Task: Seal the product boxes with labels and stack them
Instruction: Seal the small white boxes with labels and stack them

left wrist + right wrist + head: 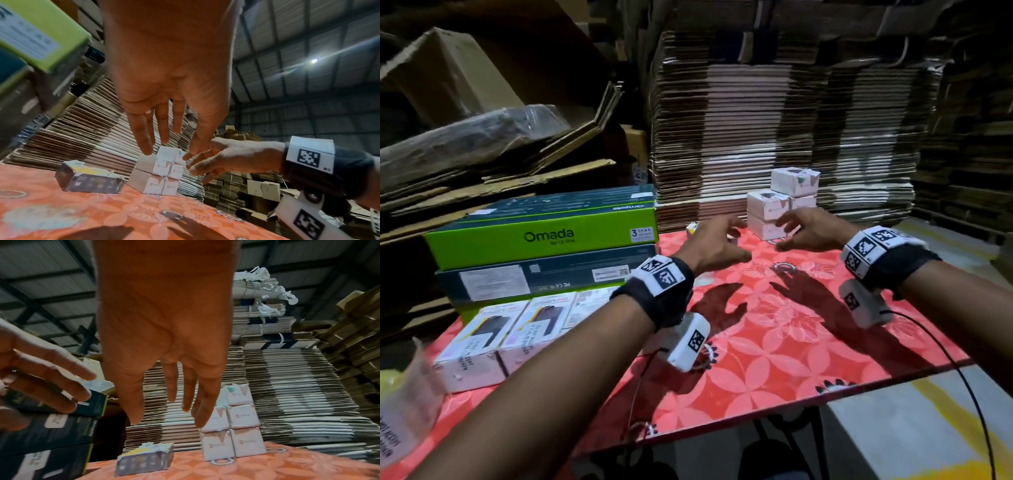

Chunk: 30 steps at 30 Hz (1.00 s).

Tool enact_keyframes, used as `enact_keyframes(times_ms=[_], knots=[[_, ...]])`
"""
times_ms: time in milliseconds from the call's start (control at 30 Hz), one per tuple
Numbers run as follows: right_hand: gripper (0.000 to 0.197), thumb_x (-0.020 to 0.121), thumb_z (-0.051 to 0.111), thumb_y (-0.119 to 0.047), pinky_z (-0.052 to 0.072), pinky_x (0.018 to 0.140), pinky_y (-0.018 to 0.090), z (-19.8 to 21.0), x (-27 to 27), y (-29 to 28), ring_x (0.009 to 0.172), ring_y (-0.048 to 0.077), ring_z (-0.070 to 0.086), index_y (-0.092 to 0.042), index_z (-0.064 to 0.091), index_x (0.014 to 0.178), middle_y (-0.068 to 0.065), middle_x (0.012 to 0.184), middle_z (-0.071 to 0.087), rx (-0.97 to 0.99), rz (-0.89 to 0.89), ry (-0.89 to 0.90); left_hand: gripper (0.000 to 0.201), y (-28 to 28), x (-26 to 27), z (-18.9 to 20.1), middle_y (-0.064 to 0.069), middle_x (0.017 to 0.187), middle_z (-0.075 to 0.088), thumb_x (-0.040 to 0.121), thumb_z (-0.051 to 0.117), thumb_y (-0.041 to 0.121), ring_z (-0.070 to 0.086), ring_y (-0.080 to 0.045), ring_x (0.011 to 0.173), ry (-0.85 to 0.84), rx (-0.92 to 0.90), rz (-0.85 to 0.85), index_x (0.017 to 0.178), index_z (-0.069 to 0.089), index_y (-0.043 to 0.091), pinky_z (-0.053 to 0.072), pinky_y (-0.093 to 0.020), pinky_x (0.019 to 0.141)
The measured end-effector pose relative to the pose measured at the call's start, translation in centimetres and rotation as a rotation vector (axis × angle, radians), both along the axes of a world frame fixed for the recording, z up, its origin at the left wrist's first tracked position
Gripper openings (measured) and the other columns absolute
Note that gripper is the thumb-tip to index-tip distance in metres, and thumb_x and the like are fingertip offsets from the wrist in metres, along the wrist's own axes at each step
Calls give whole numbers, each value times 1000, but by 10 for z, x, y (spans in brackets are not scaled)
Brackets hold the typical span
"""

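Several small white product boxes (768, 205) stand stacked at the far side of the red floral table (756, 342), with one box (795, 181) on top. My left hand (739, 240) hovers just left of the stack, fingers spread and holding nothing. My right hand (784, 234) hovers in front of the stack's lower boxes, also empty. In the left wrist view the straight fingers (162, 133) point at the stack (156, 177). A small dark box with a torn yellow top (90, 180) lies to its left. The right wrist view shows the fingers (185, 395) just short of the white boxes (232, 431).
Green and dark Omada cartons (544, 236) are piled at the left. White phone-style boxes (493, 339) lie in front of them. A strip of printed labels (404, 411) sits at the near left corner. Flattened cardboard (774, 120) rises behind the table; a white surface (911, 428) adjoins on the right.
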State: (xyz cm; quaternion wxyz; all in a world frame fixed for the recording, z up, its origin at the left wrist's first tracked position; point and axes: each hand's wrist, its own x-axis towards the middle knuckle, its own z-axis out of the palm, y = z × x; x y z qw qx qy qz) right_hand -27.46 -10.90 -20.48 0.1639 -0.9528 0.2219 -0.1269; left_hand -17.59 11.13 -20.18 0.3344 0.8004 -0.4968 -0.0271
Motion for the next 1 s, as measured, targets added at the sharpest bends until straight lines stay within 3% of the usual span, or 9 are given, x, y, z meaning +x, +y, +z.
enact_keyframes(times_ms=[167, 267, 333, 467, 500, 567, 667, 833, 1000], knots=[[63, 83, 83, -29, 40, 96, 24, 1, 13, -33, 126, 25, 57, -10, 58, 137, 10, 138, 61, -24, -52, -67, 67, -44, 10, 0, -7, 130, 63, 76, 84, 21, 62, -22, 113, 17, -11, -32, 137, 58, 14, 53, -37, 97], [65, 81, 84, -32, 43, 103, 29, 0, 28, -53, 128, 25, 56, -10, 59, 136, 10, 140, 61, -30, -82, -76, 69, -71, 24, 0, -7, 128, 62, 74, 85, 19, 61, -22, 116, 29, -22, -37, 137, 58, 14, 51, -34, 99], [66, 79, 86, -32, 46, 100, 30, -2, 38, -66, 124, 26, 58, -10, 60, 136, 12, 137, 62, -15, -92, -83, 75, -88, 32, 1, -6, 129, 62, 73, 85, 19, 61, -21, 116, 50, -8, -35, 141, 54, 14, 52, -34, 99], [67, 82, 83, -31, 49, 97, 32, -7, 61, -92, 120, 29, 60, -11, 55, 140, 16, 138, 60, -35, -101, -104, 106, -130, 57, -7, -4, 132, 64, 44, 76, 49, 62, -21, 120, 54, -35, -37, 141, 51, 15, 52, -38, 101], [68, 84, 82, -31, 48, 96, 32, -9, 67, -98, 119, 30, 60, -11, 53, 142, 16, 139, 59, -40, -103, -100, 111, -140, 64, -9, -6, 133, 64, 40, 74, 51, 61, -22, 122, 47, -39, -27, 142, 50, 14, 51, -38, 102], [70, 85, 81, -31, 46, 98, 34, -13, 79, -109, 123, 32, 57, -10, 49, 144, 19, 139, 57, -59, -103, -104, 105, -152, 66, -6, -9, 137, 60, 52, 83, 38, 58, -24, 124, 22, -9, -4, 146, 46, 10, 49, -32, 102], [78, 84, 81, -32, 45, 105, 41, -20, 93, -121, 129, 36, 51, -12, 43, 149, 22, 140, 50, -59, -77, -119, 83, -178, 84, -11, -12, 136, 58, 75, 83, 12, 57, -22, 118, 5, 19, -22, 148, 42, 8, 40, -16, 82], [92, 69, 84, -50, 50, 102, 50, -34, 113, -138, 124, 40, 54, -22, 43, 147, 19, 137, 46, -58, -26, -157, 94, -212, 105, -17, -13, 139, 56, 77, 82, 14, 53, -28, 126, -2, 41, -64, 155, 31, 18, 37, -20, 86], [87, 78, 85, -25, 47, 105, 46, -38, 121, -146, 126, 40, 52, -12, 38, 150, 23, 145, 35, -61, -15, -165, 94, -227, 121, -26, -3, 112, 56, 80, 77, 6, 59, -23, 100, 11, 80, -85, 156, 25, 18, 41, -21, 72]])
